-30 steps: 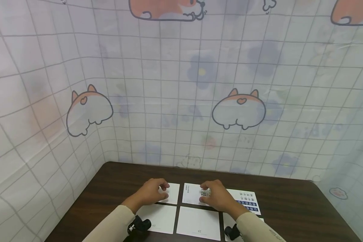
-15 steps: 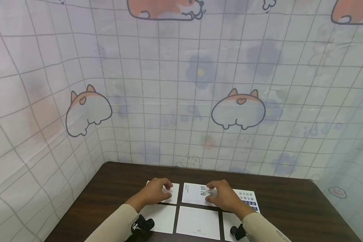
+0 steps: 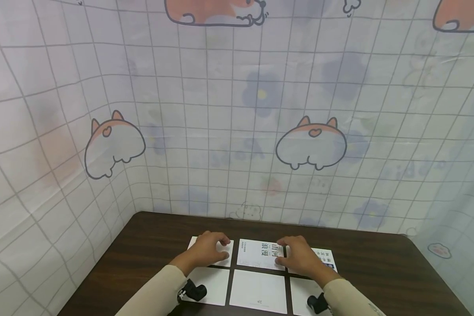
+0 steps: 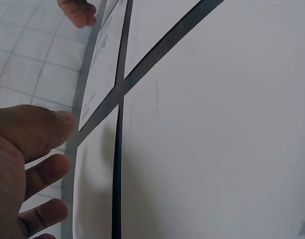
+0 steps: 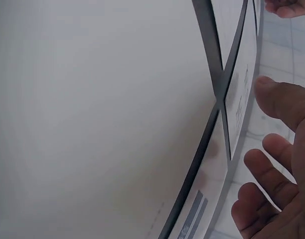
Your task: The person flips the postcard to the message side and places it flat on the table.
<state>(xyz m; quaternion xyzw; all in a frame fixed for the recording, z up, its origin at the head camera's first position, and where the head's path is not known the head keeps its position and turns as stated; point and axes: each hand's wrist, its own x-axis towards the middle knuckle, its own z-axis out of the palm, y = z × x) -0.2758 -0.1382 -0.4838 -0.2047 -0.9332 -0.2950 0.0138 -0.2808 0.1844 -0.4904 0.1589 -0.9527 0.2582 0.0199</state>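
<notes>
My left hand [image 3: 205,251] hovers over the back left white card [image 3: 224,249], fingers loosely curved with nothing between them. My right hand [image 3: 300,258] hangs between the printed back middle card [image 3: 256,255] and the printed back right card [image 3: 324,254], partly covering the latter. In the right wrist view the right fingers [image 5: 264,172] are loosely bent and apart from the cards. The left wrist view shows a gap between the left thumb [image 4: 53,127] and fingers. In front lie mostly blank cards: left [image 3: 209,281], middle [image 3: 258,289] and right [image 3: 302,292].
All the cards lie flat in two rows on a dark wooden table [image 3: 162,232], narrow gaps between them. A white gridded curtain [image 3: 229,131] with cartoon dogs rises behind and beside the table. Each wrist bears a small black camera.
My right hand has moved to the right, uncovering more print on the back middle card and covering more of the back right card. My left hand has shifted slightly right.
</notes>
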